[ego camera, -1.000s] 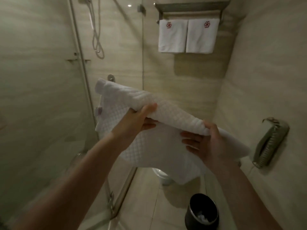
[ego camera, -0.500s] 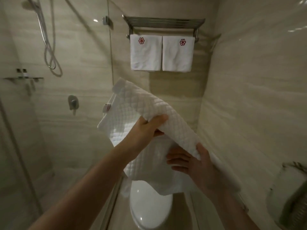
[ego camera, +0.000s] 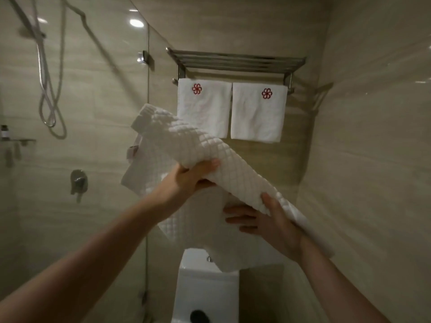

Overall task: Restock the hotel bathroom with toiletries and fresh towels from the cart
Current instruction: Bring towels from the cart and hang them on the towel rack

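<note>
Head view: both hands hold a bumpy white towel (ego camera: 186,141) up in the air, in front of the far wall. It is folded over, and the loose part hangs down above the toilet (ego camera: 205,287).

The left hand (ego camera: 189,178) grips the thick fold from below, with the thumb on top. The right hand (ego camera: 272,224) is lower and nearer. Its fingers (ego camera: 235,209) are spread out under the cloth and its thumb presses on the fold, so the towel is pinched between them. Two hands probably keep the fold neat and stop it from dropping.

On the far wall is a metal towel rack (ego camera: 235,61). Two small flower towels (ego camera: 203,108) hang side by side from its bar. The top shelf looks bare, so I think the bumpy towel goes up there next. A shower hose (ego camera: 46,89) hangs on the left.
</note>
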Demonstrator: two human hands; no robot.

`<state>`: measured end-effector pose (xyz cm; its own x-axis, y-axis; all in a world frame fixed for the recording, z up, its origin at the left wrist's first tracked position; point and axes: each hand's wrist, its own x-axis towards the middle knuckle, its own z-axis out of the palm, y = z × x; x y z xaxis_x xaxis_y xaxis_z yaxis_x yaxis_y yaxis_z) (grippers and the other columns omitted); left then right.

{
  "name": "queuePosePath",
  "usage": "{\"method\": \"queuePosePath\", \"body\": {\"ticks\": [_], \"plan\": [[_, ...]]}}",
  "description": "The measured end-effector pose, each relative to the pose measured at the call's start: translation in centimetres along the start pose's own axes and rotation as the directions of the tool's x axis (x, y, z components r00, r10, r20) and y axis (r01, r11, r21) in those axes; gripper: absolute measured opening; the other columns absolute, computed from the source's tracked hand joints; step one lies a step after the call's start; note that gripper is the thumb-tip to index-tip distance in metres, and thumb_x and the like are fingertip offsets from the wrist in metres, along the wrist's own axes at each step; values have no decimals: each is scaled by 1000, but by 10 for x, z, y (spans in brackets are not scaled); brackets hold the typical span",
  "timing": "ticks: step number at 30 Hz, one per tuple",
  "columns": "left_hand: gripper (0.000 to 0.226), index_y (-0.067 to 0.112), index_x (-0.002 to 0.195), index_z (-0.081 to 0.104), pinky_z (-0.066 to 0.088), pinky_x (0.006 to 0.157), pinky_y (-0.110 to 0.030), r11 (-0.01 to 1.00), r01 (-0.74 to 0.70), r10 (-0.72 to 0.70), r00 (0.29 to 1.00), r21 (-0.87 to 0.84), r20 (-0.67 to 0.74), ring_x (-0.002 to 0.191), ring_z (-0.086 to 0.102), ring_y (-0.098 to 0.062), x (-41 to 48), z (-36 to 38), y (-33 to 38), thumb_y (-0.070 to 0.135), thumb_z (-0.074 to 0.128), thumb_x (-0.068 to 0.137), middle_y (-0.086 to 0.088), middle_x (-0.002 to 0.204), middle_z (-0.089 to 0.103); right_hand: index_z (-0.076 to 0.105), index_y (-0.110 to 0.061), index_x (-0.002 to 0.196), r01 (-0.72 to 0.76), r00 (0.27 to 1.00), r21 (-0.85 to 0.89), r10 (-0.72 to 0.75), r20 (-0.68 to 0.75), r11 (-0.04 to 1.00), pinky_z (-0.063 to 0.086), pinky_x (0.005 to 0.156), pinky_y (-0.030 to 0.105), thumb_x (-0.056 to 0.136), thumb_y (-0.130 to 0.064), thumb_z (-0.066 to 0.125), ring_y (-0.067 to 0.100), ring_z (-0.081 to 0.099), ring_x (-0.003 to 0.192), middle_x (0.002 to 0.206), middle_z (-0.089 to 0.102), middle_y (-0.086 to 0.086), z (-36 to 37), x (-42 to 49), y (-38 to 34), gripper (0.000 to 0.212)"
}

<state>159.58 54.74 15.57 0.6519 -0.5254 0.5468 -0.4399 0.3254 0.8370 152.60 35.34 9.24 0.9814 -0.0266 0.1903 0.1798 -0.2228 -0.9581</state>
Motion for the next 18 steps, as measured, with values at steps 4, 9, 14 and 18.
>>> {"method": "queuePosePath", "body": {"ticks": [4, 9, 14, 18], "plan": [[35, 8, 106, 60, 55, 85, -39, 990, -31, 31, 1000, -138, -2, 105, 64, -26, 69, -22, -8, 23, 58, 74, -14, 112, 66, 48, -28, 133, 71, 991, -128, -85, -100, 989, 39, 98, 31, 67, -77, 41, 5, 57, 116, 126, 62, -11, -28, 68, -22, 82], [25, 20, 101, 62, 53, 85, -47, 975, -126, 124, 992, -181, -24, 97, 67, -20, 146, -55, -22, 24, 65, 76, 1, 102, 71, 43, -66, 107, 248, 912, -319, -331, -242, 915, 26, 114, 28, 73, -70, 54, -10, 39, 126, 125, 45, -41, -62, 144, -62, 36], [27, 28, 108, 55, 56, 83, -42, 957, -289, 290, 957, -31, 31, 94, 69, -28, 225, -82, -35, 39, 55, 83, -8, 99, 73, 38, -49, 119, 267, 873, -502, -427, -237, 823, 33, 107, 27, 72, -65, 43, 1, 41, 122, 129, 46, -22, -84, 200, -122, 50], [29, 24, 98, 61, 56, 81, -25, 879, -445, 446, 894, 171, 39, 88, 70, -15, 290, -96, -38, 41, 49, 79, -2, 87, 75, 34, -34, 140, 237, 846, -638, -479, -234, 732, 32, 112, 35, 71, -70, 39, 9, 38, 130, 140, 42, -12, -110, 247, -156, 78]]}}
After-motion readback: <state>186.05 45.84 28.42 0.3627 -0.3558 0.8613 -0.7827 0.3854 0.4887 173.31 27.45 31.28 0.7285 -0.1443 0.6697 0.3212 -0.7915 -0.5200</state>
